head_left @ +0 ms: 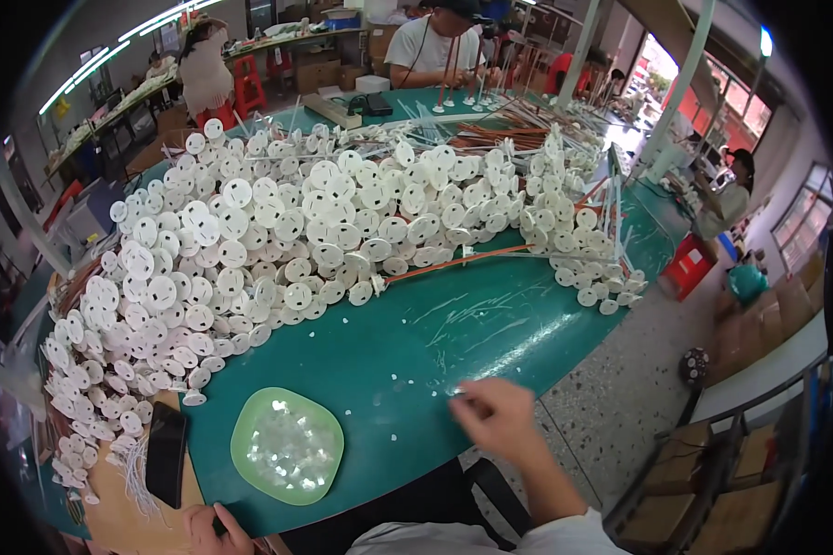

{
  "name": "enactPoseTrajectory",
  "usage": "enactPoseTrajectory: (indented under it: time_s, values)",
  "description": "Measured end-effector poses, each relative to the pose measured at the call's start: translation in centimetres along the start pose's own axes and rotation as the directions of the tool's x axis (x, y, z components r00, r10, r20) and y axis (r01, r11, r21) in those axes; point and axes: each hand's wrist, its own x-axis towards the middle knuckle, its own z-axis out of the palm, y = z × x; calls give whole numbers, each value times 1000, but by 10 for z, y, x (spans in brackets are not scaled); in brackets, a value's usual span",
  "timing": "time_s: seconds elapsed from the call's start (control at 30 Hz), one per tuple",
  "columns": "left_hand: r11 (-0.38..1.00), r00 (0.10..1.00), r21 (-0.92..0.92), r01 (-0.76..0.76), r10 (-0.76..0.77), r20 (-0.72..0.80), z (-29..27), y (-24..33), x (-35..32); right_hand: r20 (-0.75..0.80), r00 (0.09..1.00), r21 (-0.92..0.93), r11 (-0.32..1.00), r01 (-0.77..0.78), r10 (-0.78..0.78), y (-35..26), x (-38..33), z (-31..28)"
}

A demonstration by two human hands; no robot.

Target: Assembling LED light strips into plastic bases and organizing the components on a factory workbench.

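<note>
My right hand (pixel 500 416) is over the front edge of the green table (pixel 389 347), thumb and fingers pinched together; whatever is between the fingertips is too small to make out. At the lower left, my left hand (pixel 215 532) is curled at the table's edge, with something dark between thumb and fingers that I cannot identify. Between the hands stands a light green bowl (pixel 242 462) of small shiny clear pieces (pixel 292 444). Several tiny white pieces (pixel 395 437) lie scattered on the tabletop near my right hand.
A large heap of round white plastic discs (pixel 236 194) on stems covers the table's far and left sides. An orange rod (pixel 458 264) lies before it. A black phone (pixel 167 453) and white strings (pixel 137 481) rest on cardboard at left. Across the table sits a person (pixel 426 51).
</note>
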Motion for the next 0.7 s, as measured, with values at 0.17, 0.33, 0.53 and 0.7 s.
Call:
enactPoseTrajectory:
  time_s: [0.17, 0.33, 0.53, 0.7]
  values:
    - [998, 1000, 59, -1, 0, 14, -3, 3, 4, 6, 986, -176, 970, -165, 169, 56, 113, -24]
    - [998, 1000, 66, 20, -20, -2, 12, -15, -5, 133, 956, -345, 916, -204, 263, 137, 147, 6]
    - [998, 999, 69, 11, -8, -41, 2, -12, -3, -92, 742, 222, 740, -635, 664, 121, 153, 29]
    - [999, 1000, 32, 5, -5, 9, -3, -7, -4, -238, 671, 262, 712, -652, 702, 116, 146, 30]
